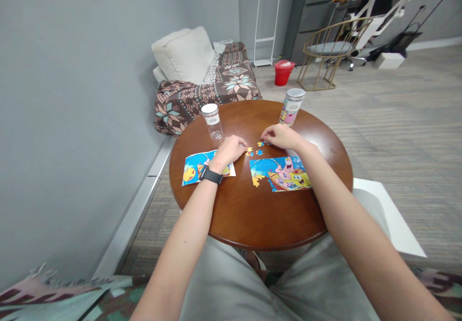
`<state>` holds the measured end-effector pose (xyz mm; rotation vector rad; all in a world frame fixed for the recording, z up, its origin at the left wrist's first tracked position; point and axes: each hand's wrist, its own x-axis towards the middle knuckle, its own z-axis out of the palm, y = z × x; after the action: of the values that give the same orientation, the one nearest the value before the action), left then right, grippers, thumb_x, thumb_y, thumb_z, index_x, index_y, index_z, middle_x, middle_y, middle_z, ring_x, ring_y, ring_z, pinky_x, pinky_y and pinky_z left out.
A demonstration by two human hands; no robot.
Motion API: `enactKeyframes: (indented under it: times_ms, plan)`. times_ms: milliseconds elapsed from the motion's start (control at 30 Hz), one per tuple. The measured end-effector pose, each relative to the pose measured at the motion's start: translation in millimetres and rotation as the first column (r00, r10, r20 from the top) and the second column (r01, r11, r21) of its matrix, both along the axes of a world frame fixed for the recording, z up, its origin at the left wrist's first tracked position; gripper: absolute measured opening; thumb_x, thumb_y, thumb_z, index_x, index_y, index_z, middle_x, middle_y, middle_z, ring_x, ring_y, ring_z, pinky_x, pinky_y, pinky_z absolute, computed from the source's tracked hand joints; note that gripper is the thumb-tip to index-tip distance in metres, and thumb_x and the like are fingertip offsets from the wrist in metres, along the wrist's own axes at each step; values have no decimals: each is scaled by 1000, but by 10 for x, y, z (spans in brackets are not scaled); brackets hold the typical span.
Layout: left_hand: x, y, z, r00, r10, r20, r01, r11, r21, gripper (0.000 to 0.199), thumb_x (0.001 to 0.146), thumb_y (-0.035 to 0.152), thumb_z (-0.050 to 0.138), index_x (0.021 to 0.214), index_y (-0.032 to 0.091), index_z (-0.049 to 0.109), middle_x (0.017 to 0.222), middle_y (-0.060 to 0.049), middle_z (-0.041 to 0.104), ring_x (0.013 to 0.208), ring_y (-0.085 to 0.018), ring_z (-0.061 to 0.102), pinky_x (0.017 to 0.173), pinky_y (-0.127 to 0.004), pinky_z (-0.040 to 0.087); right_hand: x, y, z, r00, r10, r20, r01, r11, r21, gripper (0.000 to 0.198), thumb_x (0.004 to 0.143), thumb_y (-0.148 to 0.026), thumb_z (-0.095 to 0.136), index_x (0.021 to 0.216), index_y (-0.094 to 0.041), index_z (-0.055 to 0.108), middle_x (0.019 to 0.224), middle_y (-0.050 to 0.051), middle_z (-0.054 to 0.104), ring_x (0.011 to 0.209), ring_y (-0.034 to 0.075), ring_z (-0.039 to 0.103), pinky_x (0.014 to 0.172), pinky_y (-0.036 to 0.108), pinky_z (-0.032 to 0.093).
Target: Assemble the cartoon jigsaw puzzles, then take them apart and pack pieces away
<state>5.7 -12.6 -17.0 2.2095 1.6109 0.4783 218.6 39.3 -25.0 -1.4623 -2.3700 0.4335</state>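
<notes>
- The left hand [228,150] reaches over the middle of the tabletop [249,220], its grip narrow, fingertips at a yellow jigsaw piece [249,150]; I cannot tell whether the piece is pinched or only touched.
- The right hand [282,136] has its fingers curled down at small yellow-and-blue pieces [260,144]; its fingertips partly cover them, so I cannot tell how closed this grip is.
- A loose blue piece [259,152] lies between the two hands, on the near side.
- The partly assembled jigsaw puzzle [285,176] lies near right, with a gap at its near-left corner; the right forearm hides its right end.
- Near left, the left hand and wristband [211,174] cover part of a printed picture sheet [195,169].
- A clear jar [213,123] stands far left; far right, the right hand hides the base of a printed jar [291,107].
</notes>
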Motion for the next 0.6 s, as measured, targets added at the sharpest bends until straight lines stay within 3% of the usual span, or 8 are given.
enactKeyframes:
  times_ms: [600]
  plan:
    - [-14,17,-22,1000,-2,17,2,1000,14,18,84,23,65,92,16,79,84,-7,75,86,-20,68,88,-29,50,-8,-13,15,1000,-1,10,2,1000,-31,22,85,-19,56,92,-16,76,89,6,77,82,18,69,73,25,48]
